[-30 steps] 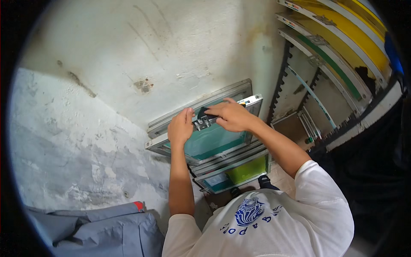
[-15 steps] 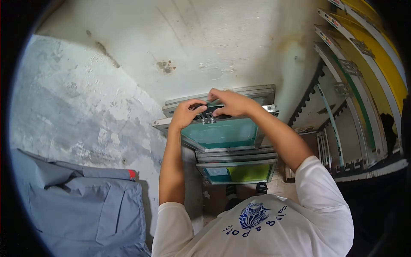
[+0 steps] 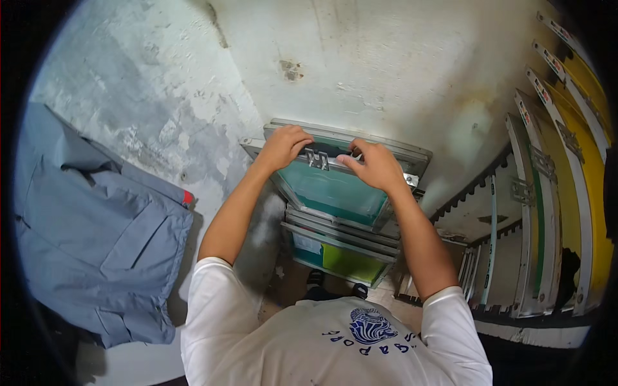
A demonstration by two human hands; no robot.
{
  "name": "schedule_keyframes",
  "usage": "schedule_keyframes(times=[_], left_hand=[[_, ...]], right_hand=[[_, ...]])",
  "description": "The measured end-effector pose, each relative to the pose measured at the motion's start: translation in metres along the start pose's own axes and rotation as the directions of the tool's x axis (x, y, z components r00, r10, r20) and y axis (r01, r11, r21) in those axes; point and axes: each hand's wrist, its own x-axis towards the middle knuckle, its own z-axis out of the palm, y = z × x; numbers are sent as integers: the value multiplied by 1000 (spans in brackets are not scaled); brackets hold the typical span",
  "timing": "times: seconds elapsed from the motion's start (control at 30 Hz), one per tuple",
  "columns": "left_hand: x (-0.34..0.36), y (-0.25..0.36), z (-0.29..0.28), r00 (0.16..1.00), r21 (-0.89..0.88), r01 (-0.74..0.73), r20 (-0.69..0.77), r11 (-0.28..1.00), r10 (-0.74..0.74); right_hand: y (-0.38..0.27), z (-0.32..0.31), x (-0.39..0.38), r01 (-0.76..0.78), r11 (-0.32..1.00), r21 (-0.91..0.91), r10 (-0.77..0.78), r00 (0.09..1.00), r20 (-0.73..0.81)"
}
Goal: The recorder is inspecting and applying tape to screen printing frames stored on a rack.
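In front of me a metal-framed screen (image 3: 331, 190) with teal-green mesh stands tilted, its long top bar toward me. A metal bracket (image 3: 317, 159) sits at the middle of that bar, and a dark strip shows behind it. Left of the bracket, my left hand (image 3: 283, 148) closes over the bar, fingertips on the far side. My right hand (image 3: 376, 166) grips the bar right of the bracket, thumb on the near side and fingers bent over the top. Another framed screen (image 3: 412, 149) leans on the wall just behind.
Lower down stand several more framed screens (image 3: 341, 235), the nearest with a yellow-green patch. A notched black rack (image 3: 473, 174) with upright frames (image 3: 534, 212) curves along the right. A grey-blue jacket (image 3: 109, 219) hangs on the left wall.
My hands have spread apart along the top bar, from close around the bracket to either side of it. The whole view has turned and shifted, bringing more of the jacket in.
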Motion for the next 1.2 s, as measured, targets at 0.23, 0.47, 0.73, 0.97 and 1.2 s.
schedule_keyframes(times=[0.23,0.47,0.73,0.97,1.2], left_hand=[[-43,11,-23,930,128,352,-155,927,-332],[-31,46,-11,972,-20,228,-54,974,-228],[-38,44,9,975,289,148,116,946,-188],[-57,8,13,982,352,174,3,920,-187],[-97,-58,-37,911,389,405,-90,828,-403]], right_hand=[[-4,0,1,-35,999,-10,35,999,-13],[-4,-2,5,-58,998,-19,59,998,32],[-6,1,3,-45,997,-69,46,999,22],[-2,0,1,-57,995,-85,59,998,20],[-3,3,0,-100,994,-40,98,995,-35]])
